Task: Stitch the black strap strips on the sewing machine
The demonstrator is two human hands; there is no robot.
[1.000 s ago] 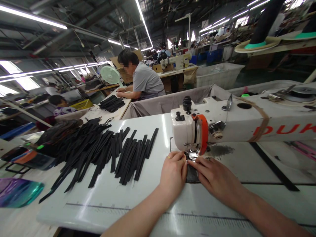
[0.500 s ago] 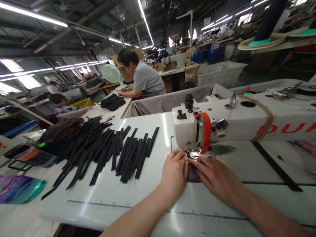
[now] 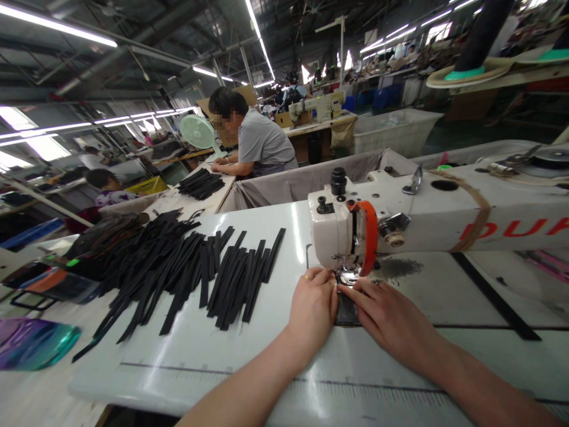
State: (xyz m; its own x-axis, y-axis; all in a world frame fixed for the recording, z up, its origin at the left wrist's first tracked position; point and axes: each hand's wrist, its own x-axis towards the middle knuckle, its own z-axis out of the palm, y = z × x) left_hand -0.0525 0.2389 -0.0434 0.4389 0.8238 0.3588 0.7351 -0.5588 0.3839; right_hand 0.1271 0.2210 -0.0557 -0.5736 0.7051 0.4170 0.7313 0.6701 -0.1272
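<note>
A white sewing machine (image 3: 331, 231) with an orange guard (image 3: 368, 237) stands right of centre. Just in front of its presser foot (image 3: 347, 276), my left hand (image 3: 313, 302) has its fingers bent and pressed together beside the needle area. My right hand (image 3: 384, 308) lies on the other side, fingertips nearly touching the left ones at the foot. Between the hands a small dark piece (image 3: 347, 311) shows; what the fingertips pinch is too small to make out. Left of the hands, many black strips (image 3: 235, 279) lie on the pale table (image 3: 267, 356).
Another black strip (image 3: 495, 296) lies under the machine arm. A ruler scale (image 3: 338, 388) runs along the table front. At the left are a purple-teal object (image 3: 38, 343) and a bin (image 3: 66, 284). A person in grey (image 3: 267, 142) works beyond, beside a green fan (image 3: 197, 131).
The whole view has shifted slightly. Both hands keep nearly the same place at the presser foot.
</note>
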